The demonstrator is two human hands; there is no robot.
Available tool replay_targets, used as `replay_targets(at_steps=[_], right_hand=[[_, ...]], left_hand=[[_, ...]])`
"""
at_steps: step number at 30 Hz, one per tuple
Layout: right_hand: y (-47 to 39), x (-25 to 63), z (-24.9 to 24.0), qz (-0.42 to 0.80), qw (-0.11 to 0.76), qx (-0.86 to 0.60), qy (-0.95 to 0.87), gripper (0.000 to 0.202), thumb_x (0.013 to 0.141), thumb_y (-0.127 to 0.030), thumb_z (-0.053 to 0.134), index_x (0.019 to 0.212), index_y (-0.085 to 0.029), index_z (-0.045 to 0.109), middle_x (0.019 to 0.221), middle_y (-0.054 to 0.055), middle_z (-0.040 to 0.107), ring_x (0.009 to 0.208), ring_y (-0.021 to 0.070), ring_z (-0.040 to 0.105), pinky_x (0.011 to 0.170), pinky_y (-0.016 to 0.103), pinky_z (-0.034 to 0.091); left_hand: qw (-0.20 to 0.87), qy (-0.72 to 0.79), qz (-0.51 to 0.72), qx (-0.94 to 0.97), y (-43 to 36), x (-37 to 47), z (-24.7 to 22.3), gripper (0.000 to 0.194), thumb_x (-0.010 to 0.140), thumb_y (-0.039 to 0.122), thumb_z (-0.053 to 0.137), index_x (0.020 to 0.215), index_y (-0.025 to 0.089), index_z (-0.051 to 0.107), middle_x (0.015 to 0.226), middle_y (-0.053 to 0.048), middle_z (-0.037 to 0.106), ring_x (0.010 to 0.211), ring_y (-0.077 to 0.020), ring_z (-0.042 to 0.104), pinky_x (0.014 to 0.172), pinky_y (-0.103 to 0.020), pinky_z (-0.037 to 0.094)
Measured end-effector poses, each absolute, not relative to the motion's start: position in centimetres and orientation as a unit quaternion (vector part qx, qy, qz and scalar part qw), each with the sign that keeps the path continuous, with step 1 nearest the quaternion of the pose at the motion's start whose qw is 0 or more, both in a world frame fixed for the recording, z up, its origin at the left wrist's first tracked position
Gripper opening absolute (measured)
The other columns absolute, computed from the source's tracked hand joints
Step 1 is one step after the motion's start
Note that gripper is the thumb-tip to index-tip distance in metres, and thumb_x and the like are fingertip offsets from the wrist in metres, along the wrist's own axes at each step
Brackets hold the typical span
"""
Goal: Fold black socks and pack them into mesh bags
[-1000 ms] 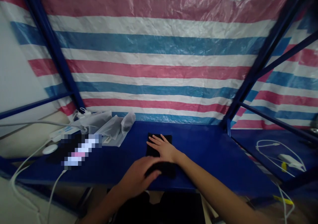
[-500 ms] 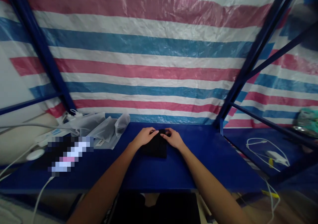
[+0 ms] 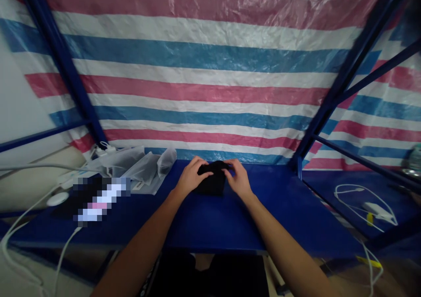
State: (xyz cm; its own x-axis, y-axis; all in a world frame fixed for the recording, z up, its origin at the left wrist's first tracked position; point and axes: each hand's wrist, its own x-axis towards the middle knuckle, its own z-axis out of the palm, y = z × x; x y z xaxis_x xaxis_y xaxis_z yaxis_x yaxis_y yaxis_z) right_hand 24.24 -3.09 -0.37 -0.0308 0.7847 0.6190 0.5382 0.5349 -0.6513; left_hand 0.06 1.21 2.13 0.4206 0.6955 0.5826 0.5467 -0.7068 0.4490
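Note:
A piece of black cloth (image 3: 212, 184), seemingly folded into a compact block, is at the middle of the blue desk near its back edge. My left hand (image 3: 193, 174) curves round its far left corner, thumb lying across the top. On the far right corner, my right hand (image 3: 239, 177) pinches the cloth between thumb and fingers. The far edge of the cloth bulges up between both hands. Its exact kind cannot be made out in the dark fabric.
Left on the desk (image 3: 184, 227) lie clear plastic bags (image 3: 143, 169), a blurred-out lit device (image 3: 103, 200) with a white cable, and a white round object (image 3: 57, 199). Blue metal posts (image 3: 315, 126) flank the desk. A white charger (image 3: 378, 211) lies right, beyond the frame.
Both hands have moved slightly away from me with the black cloth, and its far edge is raised more. The view has shifted a little to the left.

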Motion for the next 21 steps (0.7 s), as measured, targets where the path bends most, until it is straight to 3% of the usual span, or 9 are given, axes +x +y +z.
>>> replay_targets(at_steps=[3, 6, 10, 14, 19, 21], right_hand=[[-3.9, 24.3, 0.3, 0.032, 0.488, -0.427, -0.76, 0.021, 0.094, -0.018, 0.059, 0.114, -0.025, 0.064, 0.145, 0.015, 0.058, 0.139, 0.0338, 0.053, 0.118, 0.055, 0.043], [-3.9, 24.6, 0.1, 0.058, 0.393, -0.399, -0.826, 0.019, 0.087, -0.012, 0.064, 0.102, -0.024, 0.064, 0.135, 0.013, 0.064, 0.129, 0.0315, 0.058, 0.114, 0.05, 0.045], [-2.9, 25.7, -0.9, 0.173, 0.356, -0.419, -0.817, 0.011, 0.093, -0.03, 0.071, 0.1, -0.023, 0.066, 0.102, 0.005, 0.073, 0.097, 0.0239, 0.067, 0.091, 0.038, 0.052], [-1.6, 26.3, -2.2, 0.248, 0.391, -0.448, -0.765, 0.028, 0.097, -0.051, 0.07, 0.097, -0.023, 0.066, 0.088, 0.001, 0.072, 0.08, 0.0198, 0.064, 0.077, 0.033, 0.051], [-0.6, 25.6, -2.8, 0.208, 0.474, -0.485, -0.705, 0.04, 0.09, -0.055, 0.078, 0.11, -0.023, 0.066, 0.106, 0.007, 0.072, 0.077, 0.0211, 0.066, 0.072, 0.037, 0.057], [-0.8, 25.3, -2.4, 0.123, 0.476, -0.459, -0.74, 0.028, 0.097, -0.047, 0.074, 0.113, -0.024, 0.068, 0.113, 0.01, 0.071, 0.09, 0.0254, 0.068, 0.082, 0.042, 0.06]], left_hand=[[0.012, 0.362, 0.428, 0.828, 0.6, 0.4, 2.0, 0.021, 0.099, 0.02, 0.064, 0.119, 0.024, 0.067, 0.134, -0.01, 0.063, 0.131, -0.0279, 0.058, 0.117, -0.044, 0.042], [0.039, 0.343, 0.333, 0.877, 0.9, 0.1, 0.9, 0.023, 0.094, 0.014, 0.067, 0.116, 0.023, 0.067, 0.126, -0.009, 0.068, 0.125, -0.029, 0.061, 0.113, -0.046, 0.043], [0.119, 0.3, 0.255, 0.912, 1.5, -0.4, -0.1, 0.029, 0.093, 0.033, 0.078, 0.12, 0.023, 0.071, 0.122, -0.008, 0.071, 0.115, -0.0274, 0.065, 0.104, -0.041, 0.049], [0.144, 0.297, 0.278, 0.902, 1.7, -0.1, -0.3, 0.033, 0.097, 0.049, 0.074, 0.116, 0.022, 0.077, 0.116, -0.009, 0.073, 0.108, -0.026, 0.069, 0.099, -0.038, 0.052], [0.18, 0.34, 0.299, 0.873, 2.7, 0.5, -0.7, 0.033, 0.099, 0.05, 0.071, 0.111, 0.022, 0.081, 0.11, -0.007, 0.078, 0.1, -0.0243, 0.073, 0.09, -0.034, 0.053], [0.197, 0.364, 0.302, 0.859, 3.2, 0.7, -0.8, 0.031, 0.098, 0.05, 0.07, 0.106, 0.022, 0.082, 0.106, -0.006, 0.08, 0.097, -0.0243, 0.074, 0.088, -0.033, 0.053]])
